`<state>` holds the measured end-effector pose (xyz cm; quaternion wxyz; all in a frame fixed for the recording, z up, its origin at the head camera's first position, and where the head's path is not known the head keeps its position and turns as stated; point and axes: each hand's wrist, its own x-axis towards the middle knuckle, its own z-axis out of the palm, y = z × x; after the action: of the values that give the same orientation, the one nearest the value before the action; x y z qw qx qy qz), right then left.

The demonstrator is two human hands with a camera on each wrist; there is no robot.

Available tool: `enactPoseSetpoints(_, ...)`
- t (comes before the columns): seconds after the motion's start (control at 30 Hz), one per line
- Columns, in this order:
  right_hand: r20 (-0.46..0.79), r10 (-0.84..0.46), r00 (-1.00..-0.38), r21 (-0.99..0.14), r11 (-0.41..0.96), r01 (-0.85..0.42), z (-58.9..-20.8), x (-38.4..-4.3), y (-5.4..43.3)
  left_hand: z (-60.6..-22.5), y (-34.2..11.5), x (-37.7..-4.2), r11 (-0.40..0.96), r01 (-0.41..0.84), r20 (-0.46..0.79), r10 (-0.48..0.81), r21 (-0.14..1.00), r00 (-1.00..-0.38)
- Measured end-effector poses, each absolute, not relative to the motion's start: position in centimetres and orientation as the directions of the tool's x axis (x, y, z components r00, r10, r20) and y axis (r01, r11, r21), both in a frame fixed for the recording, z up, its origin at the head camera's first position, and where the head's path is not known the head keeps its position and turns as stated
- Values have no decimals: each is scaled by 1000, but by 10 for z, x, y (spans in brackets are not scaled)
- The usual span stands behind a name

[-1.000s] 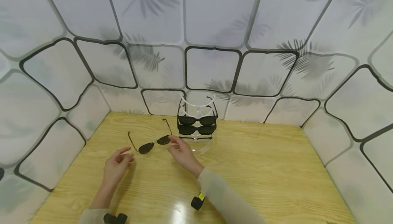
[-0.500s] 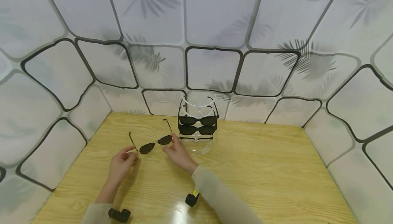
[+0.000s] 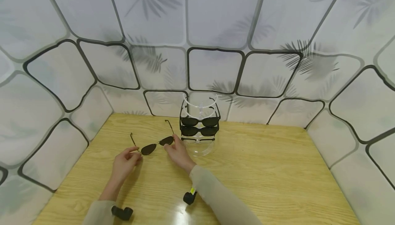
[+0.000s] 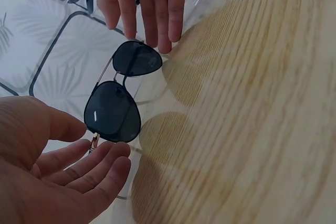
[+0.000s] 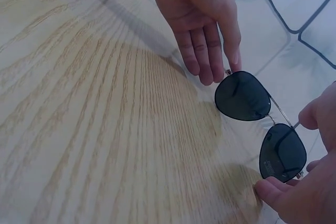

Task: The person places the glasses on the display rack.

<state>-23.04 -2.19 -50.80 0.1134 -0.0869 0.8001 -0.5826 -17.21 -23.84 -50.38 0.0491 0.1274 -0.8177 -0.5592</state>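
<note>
A pair of dark-lensed aviator sunglasses (image 3: 148, 149) with thin metal frames stands at the left of the table, arms unfolded toward the back wall. At its left hinge, the thumb and fingers of my left hand (image 3: 124, 163) pinch the frame; the left wrist view shows the thumb against the hinge beside the near lens (image 4: 113, 111). My right hand (image 3: 179, 154) grips the opposite end, one finger overlapping the right lens. In the right wrist view, the right hand's fingers (image 5: 275, 190) curl about that end, and the left hand (image 5: 202, 19) is across from it.
Just right of the right hand rises a clear display stand (image 3: 203, 152). It bears two black sunglasses (image 3: 199, 131) and a thin dark-framed pair (image 3: 197, 139) below them. Patterned cloth walls (image 3: 213, 69) enclose the wooden table (image 3: 262, 170) at the back and sides.
My left hand has moved right and up to the left hinge. My right hand has shifted slightly left along the right lens. The sunglasses have stayed in about the same spot.
</note>
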Motion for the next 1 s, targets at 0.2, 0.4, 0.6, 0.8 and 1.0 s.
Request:
enactPoseSetpoints(0.2,-67,-246,-967,-947,321,-16,-511,-233,-23,-505,-238,-174,356,-143,-51,-255,923,-965)
enactPoseSetpoints(0.4,-62,-223,-973,-939,344,-19,-514,-235,-25,-506,-241,-175,348,-135,-44,-257,928,-965)
enactPoseSetpoints(0.6,-24,-200,-979,-944,327,-44,-514,-234,-26,-507,-248,-175,375,-147,-40,-280,915,-959)
enactPoseSetpoints(0.8,25,-167,-986,-946,314,-77,-516,-232,-25,-507,-253,-170,351,-156,-50,-294,923,-955)
enactPoseSetpoints(1.0,53,-151,-987,-949,299,-97,-520,-232,-24,-508,-259,-166,358,-149,-43,-288,922,-957)
